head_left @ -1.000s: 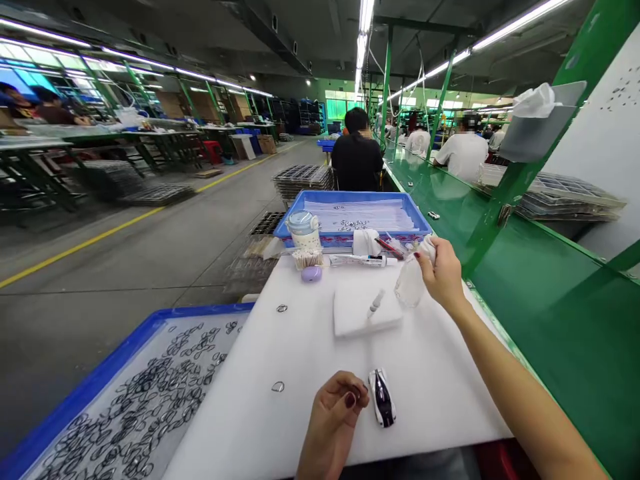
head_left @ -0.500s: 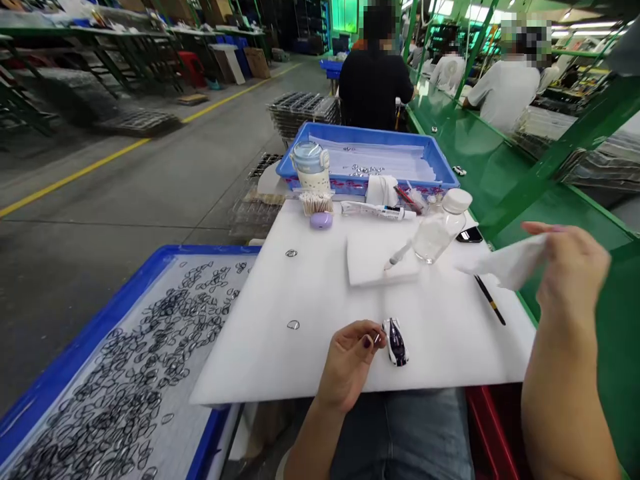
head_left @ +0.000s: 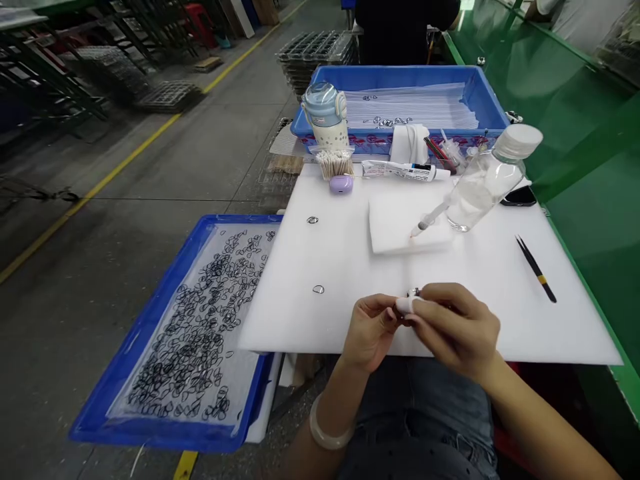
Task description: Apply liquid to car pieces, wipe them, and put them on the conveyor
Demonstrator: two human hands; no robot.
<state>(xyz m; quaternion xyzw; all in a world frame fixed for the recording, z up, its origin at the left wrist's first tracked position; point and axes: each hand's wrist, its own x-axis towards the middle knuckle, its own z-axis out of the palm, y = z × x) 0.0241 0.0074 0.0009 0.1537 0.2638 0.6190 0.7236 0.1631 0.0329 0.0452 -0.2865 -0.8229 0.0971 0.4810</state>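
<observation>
Above the near edge of the white foam board (head_left: pixel 380 273), my two hands meet at the fingertips. My left hand (head_left: pixel 367 333) is closed in a pinch on a small dark shiny piece, now mostly hidden by the fingers. A bit of white cloth (head_left: pixel 406 305) shows at the fingertips of my right hand (head_left: pixel 457 327), which grips it against that piece. Just behind the right hand, the end of a small toy car (head_left: pixel 413 292) peeks out; the rest is covered. Two small thin black-edged clear pieces, one nearer (head_left: pixel 319 289) and one farther (head_left: pixel 313 219), lie on the board's left.
Black tweezers (head_left: pixel 536 269) lie at right. A clear bottle (head_left: pixel 487 183), a slim pen-like dispenser (head_left: pixel 430 219), a white tube (head_left: pixel 400 171), cotton swabs (head_left: pixel 334 163) and a blue-lidded cup (head_left: pixel 325 113) stand farther back. Blue trays flank the board, behind (head_left: pixel 400 77) and left (head_left: pixel 150 443).
My right hand has come in from the far right with the white cloth to meet my left hand, now over the car. The view has tilted down.
</observation>
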